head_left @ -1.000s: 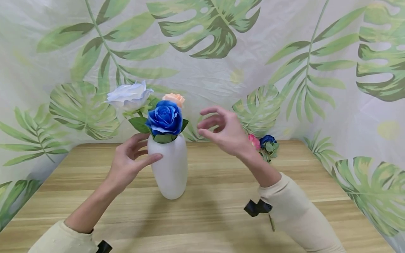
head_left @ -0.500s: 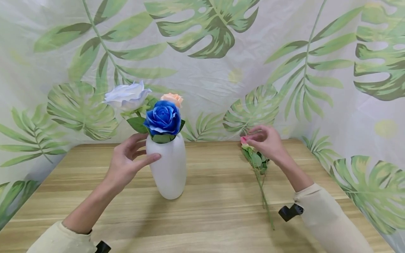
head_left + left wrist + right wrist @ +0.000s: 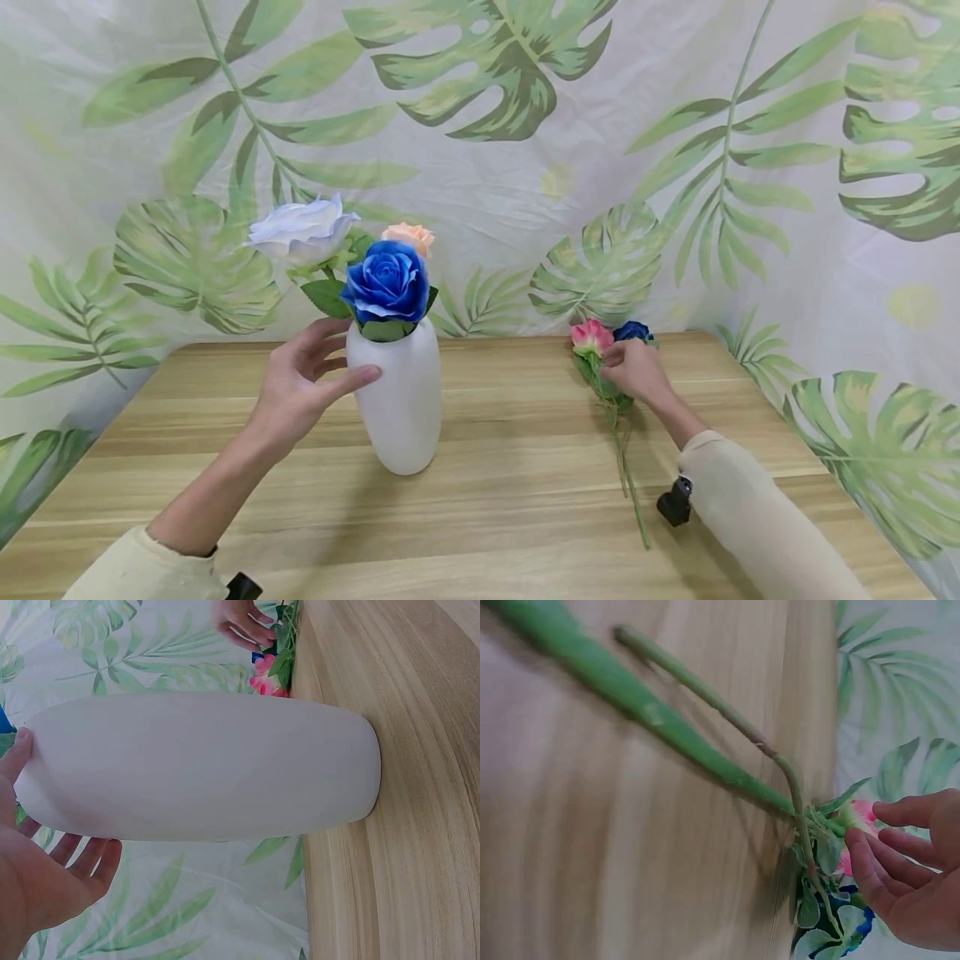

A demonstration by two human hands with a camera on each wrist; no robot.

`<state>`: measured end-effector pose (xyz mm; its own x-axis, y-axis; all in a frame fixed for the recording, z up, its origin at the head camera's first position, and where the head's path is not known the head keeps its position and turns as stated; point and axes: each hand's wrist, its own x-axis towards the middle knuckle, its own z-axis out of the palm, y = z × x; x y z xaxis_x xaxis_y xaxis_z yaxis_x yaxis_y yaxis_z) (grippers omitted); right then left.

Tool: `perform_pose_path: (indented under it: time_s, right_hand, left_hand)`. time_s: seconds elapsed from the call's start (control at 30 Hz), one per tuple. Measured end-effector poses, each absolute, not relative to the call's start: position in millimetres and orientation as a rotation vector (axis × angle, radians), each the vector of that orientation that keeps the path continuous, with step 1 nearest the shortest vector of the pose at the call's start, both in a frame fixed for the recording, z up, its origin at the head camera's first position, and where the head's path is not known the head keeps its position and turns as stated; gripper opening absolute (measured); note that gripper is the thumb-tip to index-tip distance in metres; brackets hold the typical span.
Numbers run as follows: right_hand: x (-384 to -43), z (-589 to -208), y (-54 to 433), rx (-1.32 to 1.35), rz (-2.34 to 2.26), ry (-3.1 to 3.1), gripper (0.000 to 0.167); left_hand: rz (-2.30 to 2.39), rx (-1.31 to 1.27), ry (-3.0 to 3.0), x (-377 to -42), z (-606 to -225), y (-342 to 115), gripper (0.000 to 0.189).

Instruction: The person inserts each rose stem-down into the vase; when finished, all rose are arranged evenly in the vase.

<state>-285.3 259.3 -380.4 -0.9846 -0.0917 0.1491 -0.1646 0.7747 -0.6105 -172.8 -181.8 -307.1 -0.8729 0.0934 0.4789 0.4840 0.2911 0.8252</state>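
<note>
My left hand (image 3: 303,383) grips the upper left side of a white vase (image 3: 397,408), its thumb across the front and its fingers behind. The vase stands upright and holds a blue rose (image 3: 386,282), a pale bluish-white rose (image 3: 303,229) and a peach rose (image 3: 411,238). Over at the right, my right hand (image 3: 639,369) is at the head end of a pink flower (image 3: 592,337) lying on the table. In the right wrist view its thumb and fingers (image 3: 911,810) stand slightly apart beside the green base of the bloom. A second blue flower (image 3: 634,331) lies partly behind this hand.
Long green stems (image 3: 633,492) stretch from the lying flowers toward the front of the wooden table (image 3: 495,517). A leaf-printed cloth (image 3: 480,183) hangs behind the table's back edge.
My right hand has moved from beside the vase rightward and down to the lying flowers, uncovering the pink bloom in the last half second. My left hand has stayed on the vase.
</note>
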Motion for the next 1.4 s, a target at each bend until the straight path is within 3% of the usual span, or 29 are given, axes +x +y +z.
perform_pose_path:
  time_s: [0.4, 0.8, 1.07, 1.4]
  right_hand:
    - [-319.5, -397.6, 247.5, 0.004, 0.819, -2.942, 0.023]
    - [-325.1, -397.1, 243.4, -0.052, 0.870, -2.963, 0.030]
    - [-324.9, -380.5, 243.8, 0.013, 1.047, -2.809, 0.035]
    - [-299.2, -337.1, 236.9, -0.093, 1.592, -2.630, 0.039]
  left_hand:
    - [-1.603, -0.513, -2.241, -171.9, -307.5, -180.6, 0.049]
    - [-1.596, -0.514, -2.244, -171.4, -308.0, -181.2, 0.048]
    - [-1.593, -0.510, -2.234, -171.6, -306.6, -182.5, 0.047]
    - [-1.581, -0.509, -2.257, -171.4, -306.1, -182.1, 0.050]
